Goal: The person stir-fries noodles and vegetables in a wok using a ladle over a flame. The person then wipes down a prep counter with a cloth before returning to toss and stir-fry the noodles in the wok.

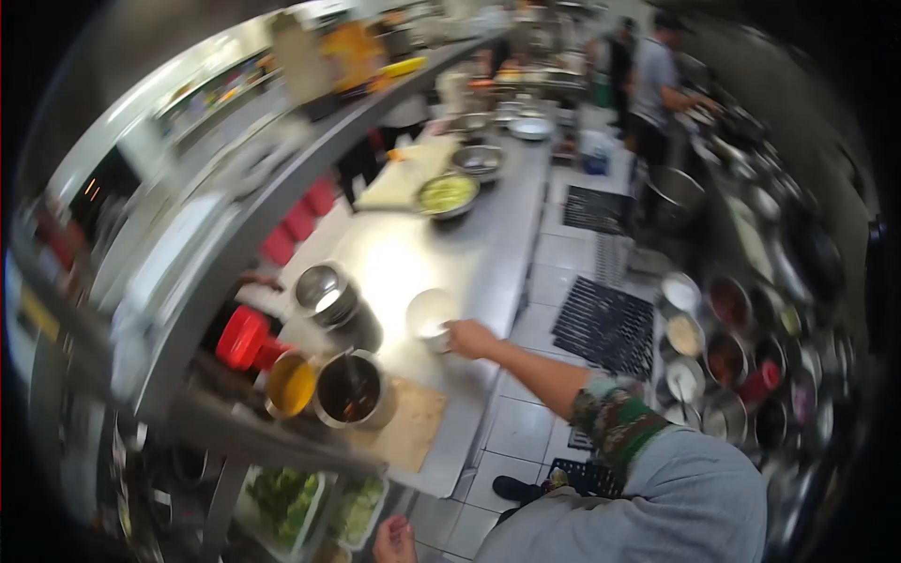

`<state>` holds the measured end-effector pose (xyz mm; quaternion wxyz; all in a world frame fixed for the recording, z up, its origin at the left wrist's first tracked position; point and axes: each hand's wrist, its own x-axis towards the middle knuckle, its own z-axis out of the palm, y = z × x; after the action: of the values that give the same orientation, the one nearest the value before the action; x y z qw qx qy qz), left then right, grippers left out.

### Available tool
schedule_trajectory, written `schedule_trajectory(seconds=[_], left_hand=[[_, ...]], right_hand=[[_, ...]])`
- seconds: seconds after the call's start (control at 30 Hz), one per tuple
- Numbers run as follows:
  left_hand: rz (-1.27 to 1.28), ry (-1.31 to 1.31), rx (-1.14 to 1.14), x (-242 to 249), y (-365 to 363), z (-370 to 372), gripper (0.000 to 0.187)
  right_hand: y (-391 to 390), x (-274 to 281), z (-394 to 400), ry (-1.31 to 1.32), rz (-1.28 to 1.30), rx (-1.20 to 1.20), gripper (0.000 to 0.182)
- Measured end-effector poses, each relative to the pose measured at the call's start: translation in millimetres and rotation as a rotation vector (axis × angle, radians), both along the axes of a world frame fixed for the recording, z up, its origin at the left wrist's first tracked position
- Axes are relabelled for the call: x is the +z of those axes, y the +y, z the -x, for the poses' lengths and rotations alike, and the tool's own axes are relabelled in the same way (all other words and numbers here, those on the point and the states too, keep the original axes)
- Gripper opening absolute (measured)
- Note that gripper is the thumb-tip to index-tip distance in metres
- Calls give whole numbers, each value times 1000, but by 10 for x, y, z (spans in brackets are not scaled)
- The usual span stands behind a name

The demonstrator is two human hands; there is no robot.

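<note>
My right hand [472, 340] reaches out over the steel counter [488, 281], closed on the rim of a white bowl [432, 313]. At the bottom edge, my left hand [395, 541] hangs low near two plastic tubs of green vegetables [283, 505], its fingers curled and partly cut off by the frame; what it holds, if anything, does not show. Left of the bowl stand a steel pot [326, 293], a pot of dark liquid [349, 388] with a utensil in it, and a container of yellow liquid [290, 384].
A wooden board [413, 425] lies by the dark pot. Farther up are a bowl of yellow-green food [447, 194] and a metal bowl [479, 162]. A person [653, 80] works at the stove side. Black mats [605, 324] cover parts of the floor; several containers line the right.
</note>
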<state>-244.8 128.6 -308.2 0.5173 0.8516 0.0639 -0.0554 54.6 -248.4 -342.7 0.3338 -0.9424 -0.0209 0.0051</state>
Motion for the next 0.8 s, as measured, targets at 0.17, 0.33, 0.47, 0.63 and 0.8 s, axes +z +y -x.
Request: schedule_trajectory(seconds=[0.17, 0.33, 0.47, 0.63, 0.8], left_hand=[[-116, 110, -299, -43, -173, -109, 32], [-108, 70, -505, 331, -869, 70, 32], [-183, 0, -712, 273, -1378, 218, 31], [-197, -74, -1140, 290, -2015, 474, 30], [-248, 4, -1499, 65, -2368, 392, 36]], right_hand=[[194, 293, 796, 40, -269, -106, 66], [194, 923, 2468, -98, -423, 255, 44], [-36, 889, 3737, -45, -631, 307, 57], [-728, 675, 5139, 184, -477, -46, 58], [-688, 476, 6176, 84, -376, -645, 52]])
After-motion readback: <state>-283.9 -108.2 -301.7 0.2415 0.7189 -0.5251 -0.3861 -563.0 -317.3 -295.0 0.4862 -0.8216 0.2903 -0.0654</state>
